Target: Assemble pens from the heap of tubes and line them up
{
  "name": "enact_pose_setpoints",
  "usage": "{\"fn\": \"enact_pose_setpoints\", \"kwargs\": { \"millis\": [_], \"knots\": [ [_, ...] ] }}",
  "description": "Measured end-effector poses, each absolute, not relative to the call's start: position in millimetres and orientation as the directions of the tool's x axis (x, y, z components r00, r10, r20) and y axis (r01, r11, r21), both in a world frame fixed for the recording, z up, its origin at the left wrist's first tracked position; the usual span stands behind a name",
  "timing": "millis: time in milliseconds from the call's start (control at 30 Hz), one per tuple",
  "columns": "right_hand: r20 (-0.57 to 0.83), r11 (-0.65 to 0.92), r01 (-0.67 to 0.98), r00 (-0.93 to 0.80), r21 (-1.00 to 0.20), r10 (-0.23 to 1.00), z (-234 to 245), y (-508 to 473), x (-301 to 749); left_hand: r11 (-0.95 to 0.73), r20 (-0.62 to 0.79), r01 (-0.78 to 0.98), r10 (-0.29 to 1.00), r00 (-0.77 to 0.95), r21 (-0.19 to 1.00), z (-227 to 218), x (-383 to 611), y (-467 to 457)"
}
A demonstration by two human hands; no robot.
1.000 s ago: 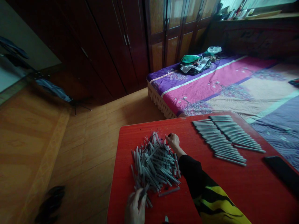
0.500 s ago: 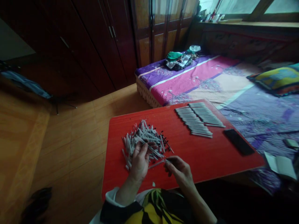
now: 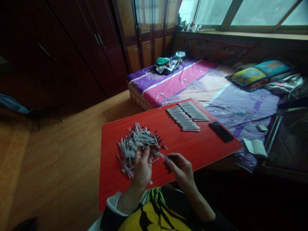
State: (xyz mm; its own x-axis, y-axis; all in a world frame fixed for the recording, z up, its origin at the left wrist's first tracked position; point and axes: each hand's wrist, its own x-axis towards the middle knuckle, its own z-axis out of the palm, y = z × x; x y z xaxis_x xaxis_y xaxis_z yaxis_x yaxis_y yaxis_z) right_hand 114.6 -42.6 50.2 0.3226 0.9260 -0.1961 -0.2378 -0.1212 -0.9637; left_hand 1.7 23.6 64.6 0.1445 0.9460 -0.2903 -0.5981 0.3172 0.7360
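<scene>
My left hand [image 3: 142,166] is closed around a slim pale tube [image 3: 157,153], which points to the right over the table. The fingertips of my right hand [image 3: 181,170] are pinched together at the tube's right end; whatever small part they grip is too fine to make out. Just beyond my left hand lies a loose pile of similar pale tubes and dark small pieces [image 3: 130,149] on the red table [image 3: 204,146]. Farther right, finished-looking slim pale sticks with dark ends lie side by side in a near row [image 3: 184,120] and a far row [image 3: 193,111].
A black phone [image 3: 221,132] rests near the table's right edge. Behind the table is a bed [image 3: 168,91] with folded clothes [image 3: 167,65] and a pillow [image 3: 250,77]. An open notebook [image 3: 256,147] lies on the bed's near side. Dark wardrobes [image 3: 79,48] stand at left.
The camera view has turned to the right, so the scene sits farther left. My right hand has come closer to my left, meeting the end of the tube.
</scene>
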Motion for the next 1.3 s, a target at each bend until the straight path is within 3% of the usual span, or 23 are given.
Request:
{"fn": "enact_pose_setpoints", "kwargs": {
  "millis": [1033,1100,1167,1300],
  "knots": [
    [-0.202,-0.135,-0.241,0.281,-0.961,0.938,45,-41,131,0.336,-0.311,-0.576,0.939,0.146,0.745,63,27,9],
    [-0.174,-0.139,-0.160,0.236,-0.977,0.956,43,-37,137,0.344,-0.322,-0.559,0.936,0.141,0.754,60,28,10],
    [-0.093,-0.105,0.055,0.184,-0.993,0.979,42,-33,146,0.366,-0.342,-0.514,0.928,0.145,0.776,54,30,12],
    [0.042,-0.026,0.521,0.119,-0.853,0.992,38,-25,160,0.394,-0.343,-0.341,0.918,0.201,0.854,33,41,16]
  ]
}}
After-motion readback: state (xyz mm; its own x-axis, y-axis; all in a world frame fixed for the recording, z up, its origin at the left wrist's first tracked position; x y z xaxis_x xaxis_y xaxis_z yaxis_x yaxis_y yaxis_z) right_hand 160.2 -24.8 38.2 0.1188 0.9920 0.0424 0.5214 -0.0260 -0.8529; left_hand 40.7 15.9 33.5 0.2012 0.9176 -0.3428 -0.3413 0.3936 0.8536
